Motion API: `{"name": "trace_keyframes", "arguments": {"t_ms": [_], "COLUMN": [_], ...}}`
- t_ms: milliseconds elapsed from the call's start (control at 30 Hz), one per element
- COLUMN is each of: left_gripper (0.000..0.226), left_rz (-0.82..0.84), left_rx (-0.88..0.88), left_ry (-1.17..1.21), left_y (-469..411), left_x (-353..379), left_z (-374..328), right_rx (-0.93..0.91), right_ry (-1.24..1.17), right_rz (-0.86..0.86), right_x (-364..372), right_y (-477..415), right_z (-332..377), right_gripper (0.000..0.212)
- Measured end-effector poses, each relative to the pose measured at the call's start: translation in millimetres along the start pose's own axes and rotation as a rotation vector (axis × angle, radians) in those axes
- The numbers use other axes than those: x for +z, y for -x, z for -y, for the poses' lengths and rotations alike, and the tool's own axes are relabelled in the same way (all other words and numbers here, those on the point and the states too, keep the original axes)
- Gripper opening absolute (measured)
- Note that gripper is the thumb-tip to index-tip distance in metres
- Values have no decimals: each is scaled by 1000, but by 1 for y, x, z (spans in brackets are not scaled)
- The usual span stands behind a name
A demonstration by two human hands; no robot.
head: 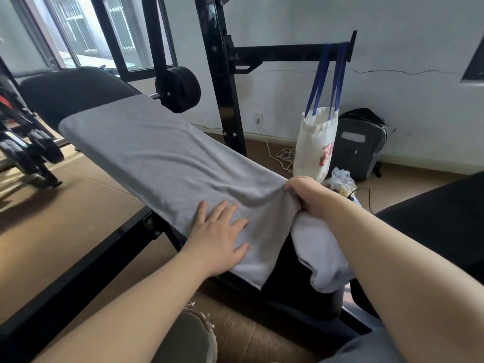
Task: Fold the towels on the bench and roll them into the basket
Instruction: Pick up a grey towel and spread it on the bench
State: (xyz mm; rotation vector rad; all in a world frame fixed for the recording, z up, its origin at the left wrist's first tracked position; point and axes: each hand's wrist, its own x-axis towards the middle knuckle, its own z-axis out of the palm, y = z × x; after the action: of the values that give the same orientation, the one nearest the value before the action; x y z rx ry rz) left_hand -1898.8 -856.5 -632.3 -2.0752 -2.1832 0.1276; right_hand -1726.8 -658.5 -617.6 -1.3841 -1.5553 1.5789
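Observation:
A long grey towel (157,153) lies spread lengthwise over the black padded bench (70,93), its near end hanging off the bench's front. My left hand (217,237) rests flat on the towel's near end with fingers spread. My right hand (303,195) grips a bunched fold at the towel's right edge. Beneath my right forearm a paler bundle of cloth (322,258) hangs down; I cannot tell whether it is a second towel. No basket is in view.
A black weight rack (222,74) stands behind the bench with a weight plate (179,89). A white tote bag (317,142) hangs from the rack's bar, beside a dark backpack (360,145) and cables on the floor. Exercise gear (23,142) stands at left.

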Motion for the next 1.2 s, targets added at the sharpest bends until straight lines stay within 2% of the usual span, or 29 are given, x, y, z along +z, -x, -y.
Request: {"name": "trace_keyframes", "arguments": {"t_ms": [233, 433, 533, 633, 700, 900, 1100, 1200], "left_gripper": [67, 68, 66, 70, 71, 64, 64, 64], "left_rz": [7, 12, 13, 12, 14, 0, 2, -6], "left_rx": [-12, -16, -19, -18, -21, -25, -31, -31], "left_ry": [-22, -16, -3, -2, -2, 1, -2, 5], "left_y": [-1, -1, -1, 0, 0, 1, 1, 1], "left_x": [1, 0, 0, -1, -1, 0, -2, -3], "left_z": [0, 0, 0, -1, -1, -2, -4, -4], "right_rx": [-32, -152, -68, 63, 77, -38, -247, -345], "right_ry": [-179, -31, -61, -35, -12, 41, 230, 345], "right_rz": [215, 82, 131, 252, 301, 134, -5, -62], "right_x": [-8, -9, -11, -13, -12, -3, -5, -10], "right_y": [1, -5, -4, -1, 0, 5, 4, 5], "right_z": [-5, -8, -9, -8, -7, -4, -6, -5], "right_gripper": [40, 39, 41, 62, 58, 19, 30, 28]}}
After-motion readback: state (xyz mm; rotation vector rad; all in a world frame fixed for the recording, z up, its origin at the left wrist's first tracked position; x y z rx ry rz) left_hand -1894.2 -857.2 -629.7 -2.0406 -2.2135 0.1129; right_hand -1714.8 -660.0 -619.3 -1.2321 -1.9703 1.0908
